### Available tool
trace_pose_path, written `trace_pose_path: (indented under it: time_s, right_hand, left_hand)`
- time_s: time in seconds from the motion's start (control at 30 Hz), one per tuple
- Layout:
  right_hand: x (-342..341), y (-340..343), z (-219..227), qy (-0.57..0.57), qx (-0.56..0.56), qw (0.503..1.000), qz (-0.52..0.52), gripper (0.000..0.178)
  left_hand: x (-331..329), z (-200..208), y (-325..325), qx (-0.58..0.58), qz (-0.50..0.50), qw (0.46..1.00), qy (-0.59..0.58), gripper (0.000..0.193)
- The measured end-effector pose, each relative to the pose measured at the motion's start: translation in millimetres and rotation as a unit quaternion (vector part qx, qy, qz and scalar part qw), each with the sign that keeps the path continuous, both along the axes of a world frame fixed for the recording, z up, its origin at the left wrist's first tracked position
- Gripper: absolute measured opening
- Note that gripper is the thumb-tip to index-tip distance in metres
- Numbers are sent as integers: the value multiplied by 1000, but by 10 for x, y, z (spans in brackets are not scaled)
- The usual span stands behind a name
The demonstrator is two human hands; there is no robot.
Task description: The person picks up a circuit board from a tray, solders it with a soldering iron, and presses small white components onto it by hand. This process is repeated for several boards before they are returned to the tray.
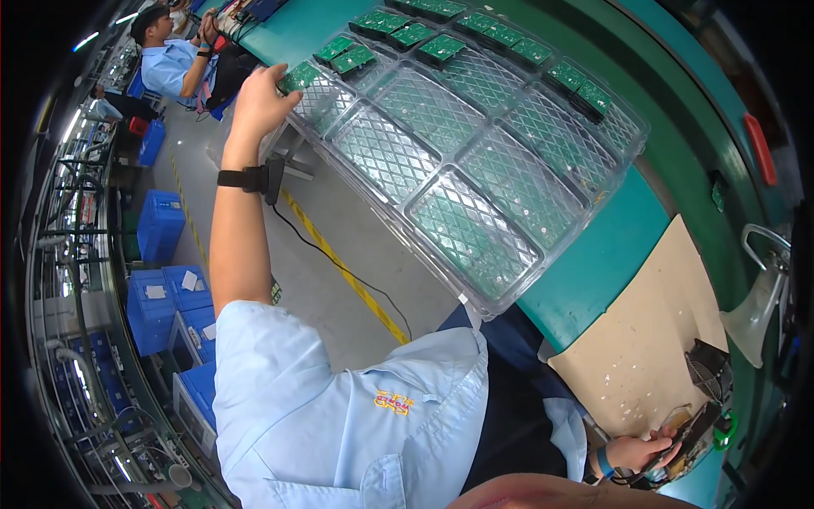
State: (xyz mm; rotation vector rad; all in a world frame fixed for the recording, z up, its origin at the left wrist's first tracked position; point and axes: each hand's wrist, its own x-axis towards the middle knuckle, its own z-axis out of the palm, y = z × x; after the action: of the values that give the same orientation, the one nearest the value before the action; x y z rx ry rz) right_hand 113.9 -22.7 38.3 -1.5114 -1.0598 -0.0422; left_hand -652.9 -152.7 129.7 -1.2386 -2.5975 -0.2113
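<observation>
At the far left corner of a clear plastic tray (398, 199), my left hand (261, 102) has its thumb and fingers closed around a small green circuit board (300, 78). The board sits at the tray's corner, partly covered by the fingers. More green circuit boards (441, 48) stand in rows along the tray's far side, while its nearer compartments hold none. My right hand (634, 454), with a blue wristband, grips a dark flat piece (682, 437) at the lower right. Its fingertips are partly hidden.
Brown cardboard (632, 339) with white specks covers part of the green bench (585, 254). A black fan-like part (708, 369) and a metal-handled holder (759, 297) are at right. A co-worker (174, 64) sits far left. Blue bins (158, 225) line the floor.
</observation>
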Motion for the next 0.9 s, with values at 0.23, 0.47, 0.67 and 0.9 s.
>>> trace_pose_path:
  time_s: [0.23, 0.47, 0.67, 0.9]
  right_hand:
    - [76, 50, 2, -13, -28, 1000, 5, 35]
    - [82, 37, 39, -18, -30, 999, -7, 37]
    - [128, 158, -17, 18, -5, 1000, -14, 36]
    - [188, 401, -97, 61, -15, 998, -15, 35]
  left_hand:
    - [-148, 53, 475, 25, -65, 996, -50, 59]
    - [28, -205, 914, -51, -84, 994, -53, 63]
    - [22, -126, 1275, -151, -85, 984, -46, 63]
    - [218, 72, 1449, -49, -125, 989, -65, 58]
